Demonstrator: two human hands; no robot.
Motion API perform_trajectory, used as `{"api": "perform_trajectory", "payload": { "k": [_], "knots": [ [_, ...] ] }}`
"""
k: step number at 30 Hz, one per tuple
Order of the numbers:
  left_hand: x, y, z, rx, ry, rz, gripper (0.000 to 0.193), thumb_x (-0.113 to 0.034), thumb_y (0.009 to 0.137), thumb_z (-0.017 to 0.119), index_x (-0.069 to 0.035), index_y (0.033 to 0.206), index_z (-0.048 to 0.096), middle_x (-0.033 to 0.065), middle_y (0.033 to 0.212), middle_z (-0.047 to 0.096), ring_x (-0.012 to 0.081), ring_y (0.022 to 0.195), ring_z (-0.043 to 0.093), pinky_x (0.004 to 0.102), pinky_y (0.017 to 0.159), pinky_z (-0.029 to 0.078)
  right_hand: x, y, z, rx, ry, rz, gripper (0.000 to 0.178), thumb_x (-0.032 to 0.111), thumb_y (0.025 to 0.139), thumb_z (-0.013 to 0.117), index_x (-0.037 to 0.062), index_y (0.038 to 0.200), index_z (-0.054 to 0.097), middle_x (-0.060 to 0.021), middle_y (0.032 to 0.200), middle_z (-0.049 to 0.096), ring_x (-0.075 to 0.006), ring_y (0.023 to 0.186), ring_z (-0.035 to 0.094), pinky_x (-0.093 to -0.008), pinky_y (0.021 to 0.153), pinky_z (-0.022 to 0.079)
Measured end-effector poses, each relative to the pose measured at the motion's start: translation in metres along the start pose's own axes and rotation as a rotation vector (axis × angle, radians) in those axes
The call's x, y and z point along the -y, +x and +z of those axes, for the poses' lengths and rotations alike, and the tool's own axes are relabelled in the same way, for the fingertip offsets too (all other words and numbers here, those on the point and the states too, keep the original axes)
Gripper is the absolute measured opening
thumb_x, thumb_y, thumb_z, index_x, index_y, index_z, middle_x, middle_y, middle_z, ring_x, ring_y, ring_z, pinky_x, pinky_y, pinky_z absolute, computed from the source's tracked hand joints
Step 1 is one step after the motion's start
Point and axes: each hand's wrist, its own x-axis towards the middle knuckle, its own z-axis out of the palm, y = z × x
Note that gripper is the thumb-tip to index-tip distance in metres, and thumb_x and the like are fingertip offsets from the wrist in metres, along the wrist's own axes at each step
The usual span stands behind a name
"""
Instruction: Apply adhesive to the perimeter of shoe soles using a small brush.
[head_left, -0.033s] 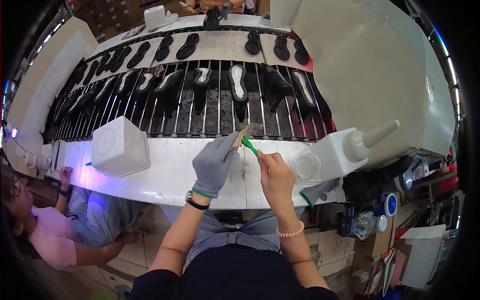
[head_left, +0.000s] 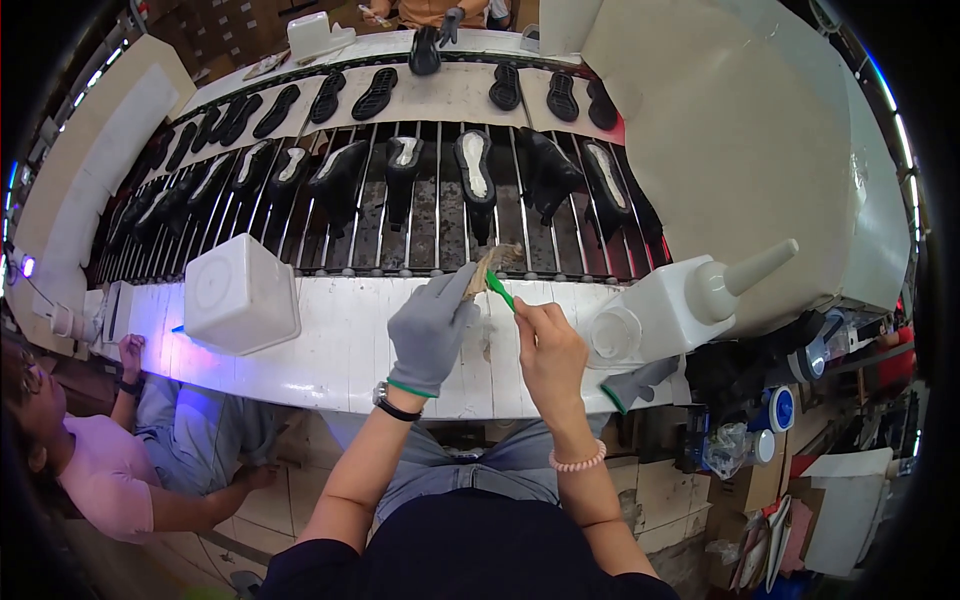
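My right hand (head_left: 548, 350) is bare, with a bead bracelet at the wrist. It grips the green handle of a small brush (head_left: 500, 290) over the white bench ledge (head_left: 340, 345). My left hand (head_left: 432, 325) wears a grey glove and a dark wristwatch. Its fingertips pinch the brush's tan bristle head (head_left: 495, 260). Both hands meet at the ledge's far edge, just in front of the bar conveyor (head_left: 430, 225).
Black shoes and soles (head_left: 475, 165) lie on the conveyor bars. On the ledge sit a white cube container (head_left: 240, 293) at left, a white nozzle bottle (head_left: 700, 295) and a spare grey glove (head_left: 640, 382) at right. One person (head_left: 90, 470) sits lower left; another's gloved hand (head_left: 447, 22) holds a shoe at the far side.
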Motion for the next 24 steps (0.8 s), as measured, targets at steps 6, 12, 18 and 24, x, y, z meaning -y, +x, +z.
{"api": "perform_trajectory", "payload": {
  "k": [6,12,18,24],
  "knots": [
    [-0.027,0.006,0.018,0.068,0.182,-0.071,0.049,-0.010,0.077,0.067,-0.012,0.125,0.059,0.0040,0.091,0.062,0.0236,0.073,0.063,0.0347,0.059,0.050,-0.008,0.006,0.042,-0.135,0.103,0.151,0.012,0.008,0.090,0.061,0.0051,0.100,0.068,-0.0130,0.087,0.066,-0.0311,0.072,0.064,-0.0379,0.062,0.047],
    [-0.027,0.004,0.020,0.082,0.202,-0.033,0.045,-0.012,0.078,0.066,-0.012,0.122,0.058,0.0036,0.092,0.061,0.0215,0.075,0.063,0.0339,0.056,0.051,-0.020,0.030,0.047,-0.203,0.294,0.170,0.018,0.007,0.088,0.063,0.0002,0.104,0.065,-0.0142,0.084,0.066,-0.0241,0.061,0.057,-0.0328,0.058,0.044],
    [-0.026,0.007,0.024,0.082,0.179,-0.005,0.044,-0.011,0.079,0.066,-0.011,0.123,0.058,0.0037,0.090,0.061,0.0214,0.076,0.063,0.0336,0.057,0.050,-0.024,0.029,0.048,-0.159,0.421,0.195,0.015,0.001,0.087,0.061,-0.0014,0.102,0.062,-0.0166,0.086,0.065,-0.0282,0.069,0.059,-0.0358,0.062,0.045],
    [-0.022,-0.001,0.040,0.060,0.197,0.025,0.047,-0.013,0.077,0.066,-0.007,0.123,0.057,0.0040,0.087,0.061,0.0211,0.073,0.061,0.0326,0.055,0.050,-0.026,0.012,0.060,-0.165,0.401,0.126,0.010,0.000,0.088,0.060,-0.0033,0.097,0.059,-0.0151,0.083,0.066,-0.0149,0.053,0.055,-0.0315,0.051,0.042]
  ]
}}
